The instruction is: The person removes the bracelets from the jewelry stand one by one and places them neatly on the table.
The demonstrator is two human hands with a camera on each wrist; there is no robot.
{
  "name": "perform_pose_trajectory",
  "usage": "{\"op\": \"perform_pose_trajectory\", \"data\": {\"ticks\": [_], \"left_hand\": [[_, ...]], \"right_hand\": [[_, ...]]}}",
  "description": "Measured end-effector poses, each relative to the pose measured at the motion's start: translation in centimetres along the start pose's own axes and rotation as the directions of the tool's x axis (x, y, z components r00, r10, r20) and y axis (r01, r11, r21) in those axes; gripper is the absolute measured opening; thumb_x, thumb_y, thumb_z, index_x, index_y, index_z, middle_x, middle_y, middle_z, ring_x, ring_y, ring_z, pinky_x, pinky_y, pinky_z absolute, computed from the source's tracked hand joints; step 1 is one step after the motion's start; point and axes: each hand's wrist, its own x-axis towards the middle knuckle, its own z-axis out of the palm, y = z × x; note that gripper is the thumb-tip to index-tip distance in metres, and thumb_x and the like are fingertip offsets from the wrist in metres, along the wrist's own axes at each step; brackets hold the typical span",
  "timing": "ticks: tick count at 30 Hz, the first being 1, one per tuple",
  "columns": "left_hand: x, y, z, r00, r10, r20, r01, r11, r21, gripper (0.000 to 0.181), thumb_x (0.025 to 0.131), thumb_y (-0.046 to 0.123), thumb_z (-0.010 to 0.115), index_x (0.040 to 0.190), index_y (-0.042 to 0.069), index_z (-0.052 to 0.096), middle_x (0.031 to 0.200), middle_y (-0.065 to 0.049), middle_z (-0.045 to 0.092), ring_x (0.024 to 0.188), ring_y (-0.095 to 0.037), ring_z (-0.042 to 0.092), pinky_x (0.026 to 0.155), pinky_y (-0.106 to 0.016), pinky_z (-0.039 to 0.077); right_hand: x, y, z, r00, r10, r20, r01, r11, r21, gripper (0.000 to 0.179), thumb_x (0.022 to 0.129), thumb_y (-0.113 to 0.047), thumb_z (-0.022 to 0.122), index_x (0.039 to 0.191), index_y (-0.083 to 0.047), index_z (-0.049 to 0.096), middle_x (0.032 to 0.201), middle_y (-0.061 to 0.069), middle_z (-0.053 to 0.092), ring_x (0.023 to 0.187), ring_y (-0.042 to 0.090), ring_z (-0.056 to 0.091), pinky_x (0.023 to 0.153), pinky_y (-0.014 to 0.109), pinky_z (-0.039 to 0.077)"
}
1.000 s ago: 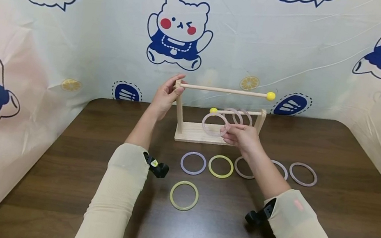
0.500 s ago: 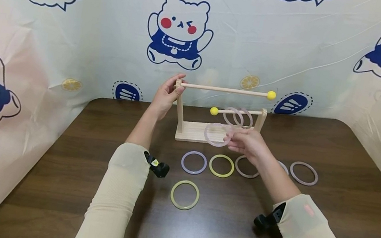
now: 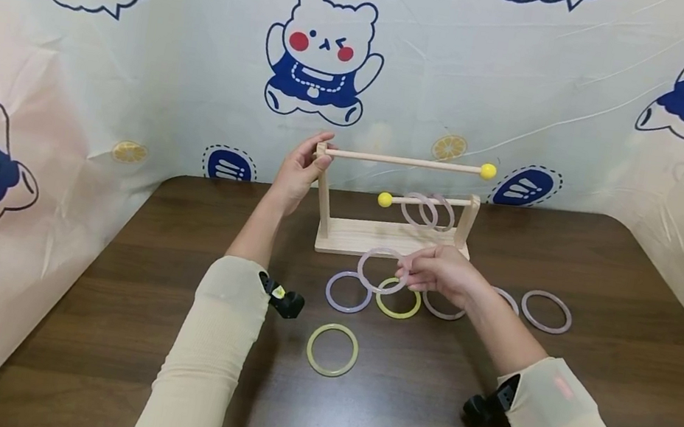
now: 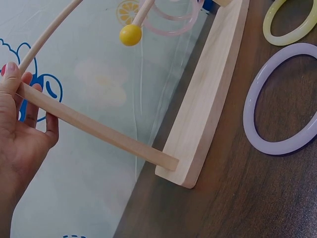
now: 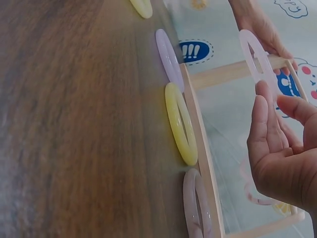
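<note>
My left hand [image 3: 298, 175] grips the top of the taller upright on a wooden ring stand [image 3: 354, 239], thumb in front and fingers behind. My right hand [image 3: 442, 276] pinches a pale pink ring [image 3: 364, 278] between thumb and fingers, in front of the stand's base. In the head view that ring overlaps the purple ring [image 3: 329, 296] and the yellow ring [image 3: 396, 316] lying on the table. Two pinkish rings [image 3: 408, 218] hang on the lower rod, which ends in a yellow ball [image 3: 385, 199]. No ring is on the upper rod [image 3: 404, 161].
A second yellow ring [image 3: 309, 359] lies nearer on the dark wooden table [image 3: 282, 421]. Pale rings lie to the right, one partly behind the right forearm and another pinkish ring [image 3: 566, 325] farther out. A printed cloth [image 3: 205, 57] stands behind the table.
My right hand has lowered the pale pink ring from beside the lower rod's ball, bringing it nearer to me and over the rings on the table. The left hand stays on the upright.
</note>
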Motion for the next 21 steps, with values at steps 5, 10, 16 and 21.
{"op": "perform_pose_trajectory", "data": {"ticks": [5, 10, 16, 21], "left_hand": [[0.0, -0.1, 0.0, 1.0, 0.003, 0.008, -0.004, 1.0, 0.005, 0.043, 0.092, 0.013, 0.053, 0.135, 0.012, 0.047, 0.128, -0.017, 0.049, 0.104, -0.016, 0.048, 0.088, -0.03, 0.038], [0.0, -0.1, 0.1, 1.0, -0.002, 0.008, 0.002, 1.0, 0.003, 0.044, 0.092, 0.014, 0.053, 0.136, 0.011, 0.046, 0.127, -0.016, 0.05, 0.104, -0.017, 0.048, 0.09, -0.032, 0.038], [0.0, 0.0, 0.1, 1.0, -0.002, 0.012, 0.002, 1.0, -0.007, 0.044, 0.092, 0.013, 0.053, 0.136, 0.012, 0.046, 0.127, -0.015, 0.051, 0.103, -0.015, 0.048, 0.088, -0.029, 0.038], [0.0, 0.0, 0.0, 1.0, 0.005, 0.018, -0.005, 1.0, -0.004, 0.044, 0.093, 0.013, 0.053, 0.136, 0.012, 0.046, 0.125, -0.012, 0.052, 0.104, -0.015, 0.048, 0.088, -0.029, 0.038]], "right_hand": [[-0.3, 0.2, -0.3, 0.999, 0.028, 0.042, -0.028, 1.0, 0.007, 0.024, 0.09, 0.002, 0.048, 0.106, 0.018, 0.057, 0.078, 0.008, 0.068, 0.066, 0.01, 0.065, 0.063, 0.026, 0.051], [-0.6, 0.4, -0.7, 0.993, 0.065, 0.099, -0.064, 0.998, -0.018, 0.016, 0.089, 0.001, 0.052, 0.096, 0.008, 0.065, 0.08, 0.009, 0.068, 0.068, 0.012, 0.065, 0.065, 0.028, 0.051], [-1.0, 0.8, -1.1, 0.987, 0.089, 0.13, -0.079, 0.994, -0.078, 0.019, 0.088, -0.001, 0.054, 0.1, 0.012, 0.062, 0.081, 0.01, 0.068, 0.068, 0.013, 0.065, 0.065, 0.028, 0.051], [-1.4, 1.1, -1.2, 0.984, 0.106, 0.143, -0.088, 0.989, -0.122, 0.032, 0.087, -0.001, 0.055, 0.108, 0.022, 0.053, 0.08, 0.009, 0.068, 0.067, 0.012, 0.064, 0.063, 0.026, 0.051]]}}
